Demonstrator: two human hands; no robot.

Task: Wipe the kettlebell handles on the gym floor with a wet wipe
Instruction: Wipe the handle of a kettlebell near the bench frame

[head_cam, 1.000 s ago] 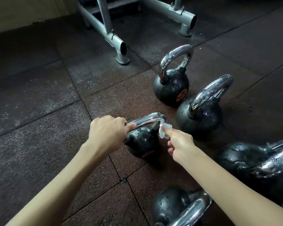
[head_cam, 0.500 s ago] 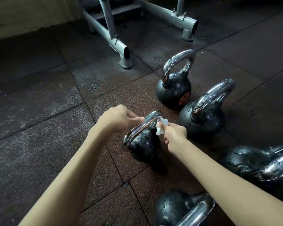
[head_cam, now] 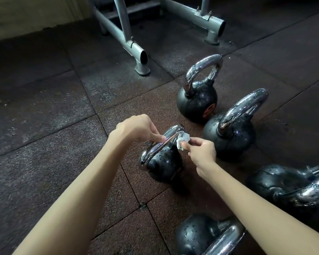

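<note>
Closest in, 1 near kettlebell (head_cam: pixel 201 234) sits at the bottom edge and a big kettlebell (head_cam: pixel 284 186) off right. Past those, my left hand (head_cam: pixel 138 128) grips the chrome handle (head_cam: pixel 162 142) of the small kettlebell (head_cam: pixel 164 162) on the rubber floor (head_cam: pixel 53 162). My right hand (head_cam: pixel 201 150) pinches a scrunched wipe (head_cam: pixel 183 139) against the handle's far end. Further right stand a middle kettlebell (head_cam: pixel 230 137) and a far kettlebell (head_cam: pixel 197 100), with the grey rack (head_cam: pixel 134 48) behind.

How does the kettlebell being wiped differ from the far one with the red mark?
The wiped kettlebell leans; the far kettlebell stands upright. The left hand holds the wiped kettlebell's handle and the right hand pinches the wet wipe against it; nothing touches the far kettlebell. Both have black bodies and chrome handles.
</note>
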